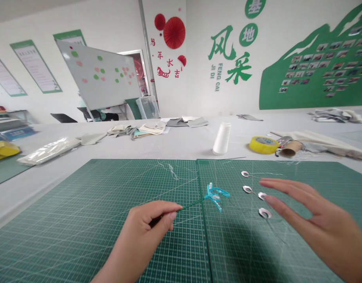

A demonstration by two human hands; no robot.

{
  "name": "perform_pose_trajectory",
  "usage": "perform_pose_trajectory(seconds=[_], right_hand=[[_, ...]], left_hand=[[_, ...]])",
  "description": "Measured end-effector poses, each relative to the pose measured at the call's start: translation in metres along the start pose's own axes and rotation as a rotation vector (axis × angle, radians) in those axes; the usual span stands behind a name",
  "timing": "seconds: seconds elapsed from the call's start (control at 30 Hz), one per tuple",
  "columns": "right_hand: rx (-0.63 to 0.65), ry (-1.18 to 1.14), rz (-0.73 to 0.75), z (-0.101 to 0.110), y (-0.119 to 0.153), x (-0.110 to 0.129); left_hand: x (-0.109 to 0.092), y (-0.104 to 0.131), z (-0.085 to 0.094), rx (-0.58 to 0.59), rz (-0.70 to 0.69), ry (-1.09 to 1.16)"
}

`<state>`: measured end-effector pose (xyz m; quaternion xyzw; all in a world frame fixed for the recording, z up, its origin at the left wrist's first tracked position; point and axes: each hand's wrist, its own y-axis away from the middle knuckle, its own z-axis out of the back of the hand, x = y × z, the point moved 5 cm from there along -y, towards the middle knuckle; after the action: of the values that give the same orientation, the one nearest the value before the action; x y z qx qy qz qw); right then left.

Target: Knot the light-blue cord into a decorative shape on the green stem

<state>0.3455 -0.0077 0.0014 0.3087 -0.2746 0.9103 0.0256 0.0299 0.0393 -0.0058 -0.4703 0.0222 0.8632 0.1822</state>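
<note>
My left hand (pixel 153 222) pinches the green stem of a blue craft flower (pixel 212 195) between thumb and fingers. The flower's looped blue petals, some with pale bead-like spots, point right, above the seam of two green cutting mats (pixel 133 181). On the right, my right hand (pixel 311 220) is open, its thumb and fingers apart. By its thumb tip lies a small pale oval ring piece on a wire (pixel 261 195), and I cannot tell whether they touch. Similar ring pieces lie around it: one wired ring (pixel 245 173) farther back and another (pixel 265 213) nearer me.
Behind the mats stand a white thread cone (pixel 222 138), a yellow tape roll (pixel 263 145) and a brown cardboard tube (pixel 291 148). Loose white thread (pixel 172 171) lies on the left mat. Fabric scraps (pixel 153 127) and a plastic-wrapped packet (pixel 51 150) rest on the pale table.
</note>
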Motion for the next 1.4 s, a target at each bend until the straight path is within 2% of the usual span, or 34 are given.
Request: perform_pose_trajectory(seconds=[0.1, 0.17, 0.27, 0.37, 0.43, 0.5, 0.63, 0.73, 0.9, 1.0, 1.07, 1.13, 1.23, 1.33, 1.4], right_hand=[[0.096, -0.274, -0.023, -0.019, -0.001, 0.047], [0.169, -0.378, -0.052, -0.031, -0.004, 0.058], [0.266, -0.552, -0.141, -0.047, -0.006, 0.052], [0.399, -0.784, -0.302, -0.064, -0.002, 0.038], [0.483, -0.807, -0.362, -0.071, 0.002, 0.031], [0.512, -0.687, -0.314, -0.073, 0.002, 0.025], [0.43, -0.243, -0.093, -0.07, -0.001, 0.012], [0.42, 0.035, 0.036, -0.073, 0.003, 0.0], [0.461, 0.509, 0.122, -0.081, 0.01, -0.022], [0.463, 0.587, 0.18, -0.083, 0.01, -0.024], [0.422, 0.486, 0.22, -0.077, 0.008, -0.018], [0.409, 0.279, 0.212, -0.067, 0.006, -0.011], [0.434, -0.092, 0.055, -0.047, 0.005, -0.004], [0.327, -0.363, -0.105, -0.027, 0.001, 0.006], [0.257, -0.476, -0.163, -0.022, -0.001, 0.016]], left_hand=[[-0.011, -0.001, -0.001, -0.004, -0.003, 0.014], [-0.018, -0.003, -0.002, -0.001, -0.007, 0.034], [-0.023, -0.006, -0.004, -0.004, -0.013, 0.059], [-0.021, -0.009, -0.006, -0.017, -0.009, 0.078], [-0.018, -0.01, -0.006, -0.031, -0.013, 0.085], [-0.017, -0.01, -0.005, -0.047, -0.028, 0.089], [-0.016, -0.011, -0.004, -0.055, -0.045, 0.089], [-0.014, -0.011, -0.004, -0.057, -0.039, 0.092], [-0.011, -0.011, -0.003, -0.073, -0.019, 0.116], [-0.01, -0.011, -0.004, -0.069, -0.018, 0.118], [-0.011, -0.011, -0.004, -0.063, -0.025, 0.113], [-0.011, -0.012, -0.005, -0.057, -0.027, 0.108], [-0.011, -0.012, -0.007, -0.05, -0.023, 0.1], [-0.011, -0.012, -0.008, -0.039, -0.014, 0.098], [-0.011, -0.012, -0.009, -0.034, -0.016, 0.1]])
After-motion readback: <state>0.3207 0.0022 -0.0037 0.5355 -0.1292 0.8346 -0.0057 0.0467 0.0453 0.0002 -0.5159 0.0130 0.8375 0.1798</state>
